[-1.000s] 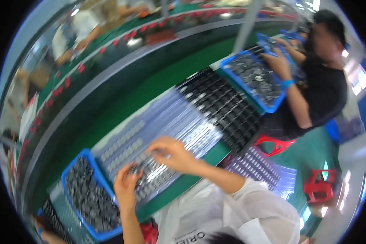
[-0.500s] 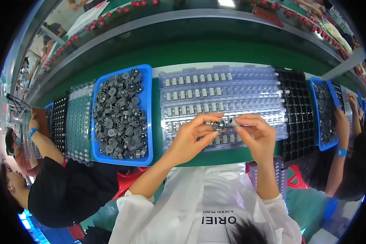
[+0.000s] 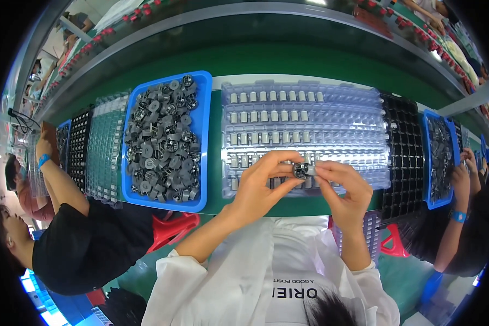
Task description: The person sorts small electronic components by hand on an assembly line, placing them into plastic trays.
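Note:
My left hand (image 3: 255, 187) is closed, pinching a round black-and-silver part (image 3: 300, 170) between thumb and fingers. From the right, my right hand (image 3: 346, 191) grips a small silver cylinder (image 3: 311, 169) by its end. The cylinder meets the side of the round part; whether it sits inside cannot be made out. Both hands are over the near edge of a clear plastic tray (image 3: 358, 138), where similar silver cylinders (image 3: 263, 117) stand in rows. Left of my hands, a blue bin (image 3: 203, 163) holds a heap of grey and black round parts (image 3: 157, 141).
A black compartment tray (image 3: 405, 157) adjoins the clear tray on the right, followed by another blue bin (image 3: 430, 198). Further clear (image 3: 104, 152) and black trays line the left. Co-workers sit close on both sides, one with a bare arm (image 3: 65, 187) on the left. Red stools (image 3: 171, 231) stand below.
My right hand has brought the silver cylinder against the round part, closing the small gap between them. My left hand still grips the round part. The whole view has shifted slightly.

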Available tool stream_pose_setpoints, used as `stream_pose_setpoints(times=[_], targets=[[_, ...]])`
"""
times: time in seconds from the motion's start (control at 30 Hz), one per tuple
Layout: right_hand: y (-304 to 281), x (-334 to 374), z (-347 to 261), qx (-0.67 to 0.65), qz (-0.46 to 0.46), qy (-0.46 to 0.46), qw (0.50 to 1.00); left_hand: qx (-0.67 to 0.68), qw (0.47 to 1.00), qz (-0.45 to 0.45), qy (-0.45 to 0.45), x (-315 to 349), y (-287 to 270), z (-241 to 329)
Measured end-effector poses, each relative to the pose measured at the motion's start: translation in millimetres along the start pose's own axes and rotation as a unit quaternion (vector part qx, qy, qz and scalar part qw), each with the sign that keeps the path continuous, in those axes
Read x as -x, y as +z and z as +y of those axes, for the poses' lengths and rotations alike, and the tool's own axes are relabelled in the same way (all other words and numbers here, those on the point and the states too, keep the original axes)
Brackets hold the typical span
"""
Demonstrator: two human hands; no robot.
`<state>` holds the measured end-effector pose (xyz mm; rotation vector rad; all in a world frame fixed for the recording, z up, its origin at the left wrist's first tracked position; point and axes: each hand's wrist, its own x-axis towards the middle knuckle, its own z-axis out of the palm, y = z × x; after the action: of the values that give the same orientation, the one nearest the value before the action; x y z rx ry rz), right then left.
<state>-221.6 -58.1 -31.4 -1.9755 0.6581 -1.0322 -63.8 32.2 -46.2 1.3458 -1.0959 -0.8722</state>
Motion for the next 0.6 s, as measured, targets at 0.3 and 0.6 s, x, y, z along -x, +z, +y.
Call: stream_pose_setpoints(times=[0.3,0.6], targets=[[-1.5,-1.0,-1.3,0.006,-0.051,0.007,0.999,-0.013,1.0,-0.008,0.019,2.4,0.5,1.6],[-3.4,-7.1,-0.7,0.004,-0.065,-0.005,0.998,-0.044,0.998,-0.012,0.043,-1.2,-1.7,5.8]])
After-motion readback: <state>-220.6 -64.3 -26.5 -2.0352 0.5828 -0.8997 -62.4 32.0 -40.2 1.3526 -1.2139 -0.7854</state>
